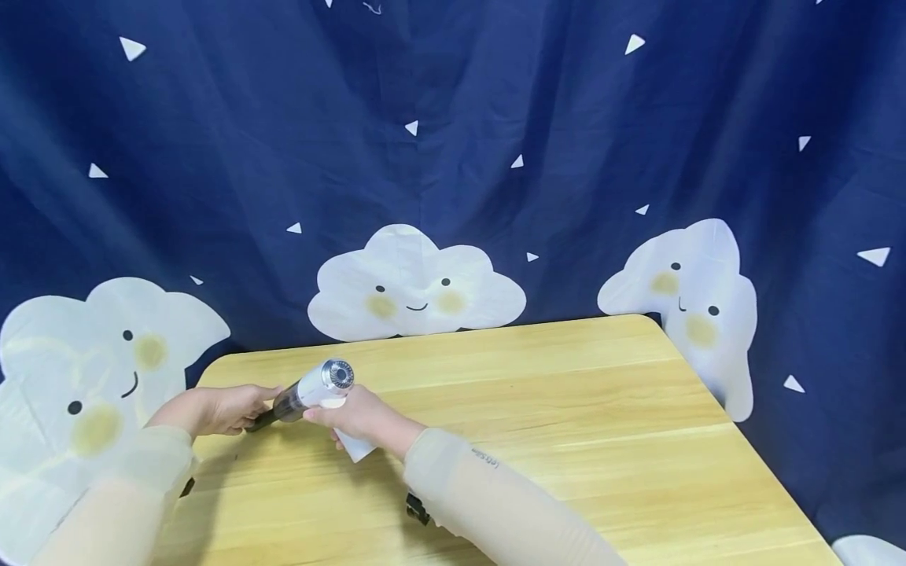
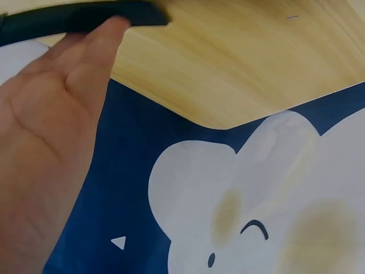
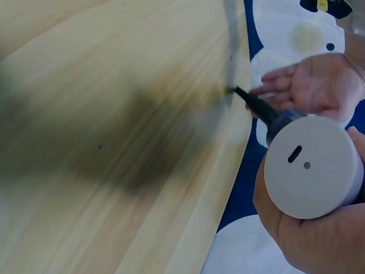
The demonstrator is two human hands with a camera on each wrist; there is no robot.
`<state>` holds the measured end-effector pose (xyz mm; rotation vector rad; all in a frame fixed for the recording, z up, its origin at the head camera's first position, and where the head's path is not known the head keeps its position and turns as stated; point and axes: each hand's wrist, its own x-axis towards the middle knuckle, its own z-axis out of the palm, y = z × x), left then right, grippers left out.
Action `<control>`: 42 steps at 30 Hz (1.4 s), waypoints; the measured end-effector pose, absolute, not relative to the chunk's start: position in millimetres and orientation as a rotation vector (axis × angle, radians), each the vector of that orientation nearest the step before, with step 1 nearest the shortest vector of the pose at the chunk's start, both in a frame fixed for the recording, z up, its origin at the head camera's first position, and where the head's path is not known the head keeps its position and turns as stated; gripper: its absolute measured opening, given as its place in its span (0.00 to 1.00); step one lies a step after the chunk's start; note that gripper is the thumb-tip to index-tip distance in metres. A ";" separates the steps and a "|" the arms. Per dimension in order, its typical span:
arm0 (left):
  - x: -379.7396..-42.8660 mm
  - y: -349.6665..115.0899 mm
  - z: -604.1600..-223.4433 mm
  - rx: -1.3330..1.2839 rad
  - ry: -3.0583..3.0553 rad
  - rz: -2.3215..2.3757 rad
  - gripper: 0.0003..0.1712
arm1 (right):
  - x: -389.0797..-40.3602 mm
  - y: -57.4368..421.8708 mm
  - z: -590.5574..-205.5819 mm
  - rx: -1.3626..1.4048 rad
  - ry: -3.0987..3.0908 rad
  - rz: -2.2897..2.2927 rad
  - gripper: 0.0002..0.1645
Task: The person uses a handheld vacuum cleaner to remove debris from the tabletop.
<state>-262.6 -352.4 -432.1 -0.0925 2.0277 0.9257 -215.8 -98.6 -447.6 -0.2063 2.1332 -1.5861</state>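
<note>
A white and silver handheld vacuum cleaner point(image 1: 316, 385) with a dark see-through section and a narrow black nozzle point(image 1: 262, 422) is held above the tabletop, nozzle pointing down to the left. My right hand point(image 1: 361, 414) grips its white handle. In the right wrist view, the round white handle end point(image 3: 308, 174) faces the camera, with fingers wrapped about it. My left hand point(image 1: 230, 409) is at the nozzle, its fairly straight fingers touching it. In the left wrist view, one fingertip lies against the black nozzle point(image 2: 85, 17); the other fingers are partly hidden behind it.
A wooden table point(image 1: 566, 409) with rounded corners lies beneath both hands. Behind it hangs a dark blue curtain point(image 1: 460, 94) printed with white clouds and triangles. A small black object point(image 1: 418, 509) shows under the right forearm. A tiny purple mark point(image 2: 292, 17) is on the wood.
</note>
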 end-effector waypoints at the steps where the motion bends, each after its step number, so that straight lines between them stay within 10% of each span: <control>1: -261.1 -353.2 -432.2 -0.113 2.022 0.917 0.55 | -215.9 -98.0 -447.3 -0.210 2.105 -1.591 0.13; 42: -280.0 -292.0 -422.0 -0.058 2.069 0.952 0.50 | -257.5 -33.5 -421.8 -0.290 2.141 -1.446 0.20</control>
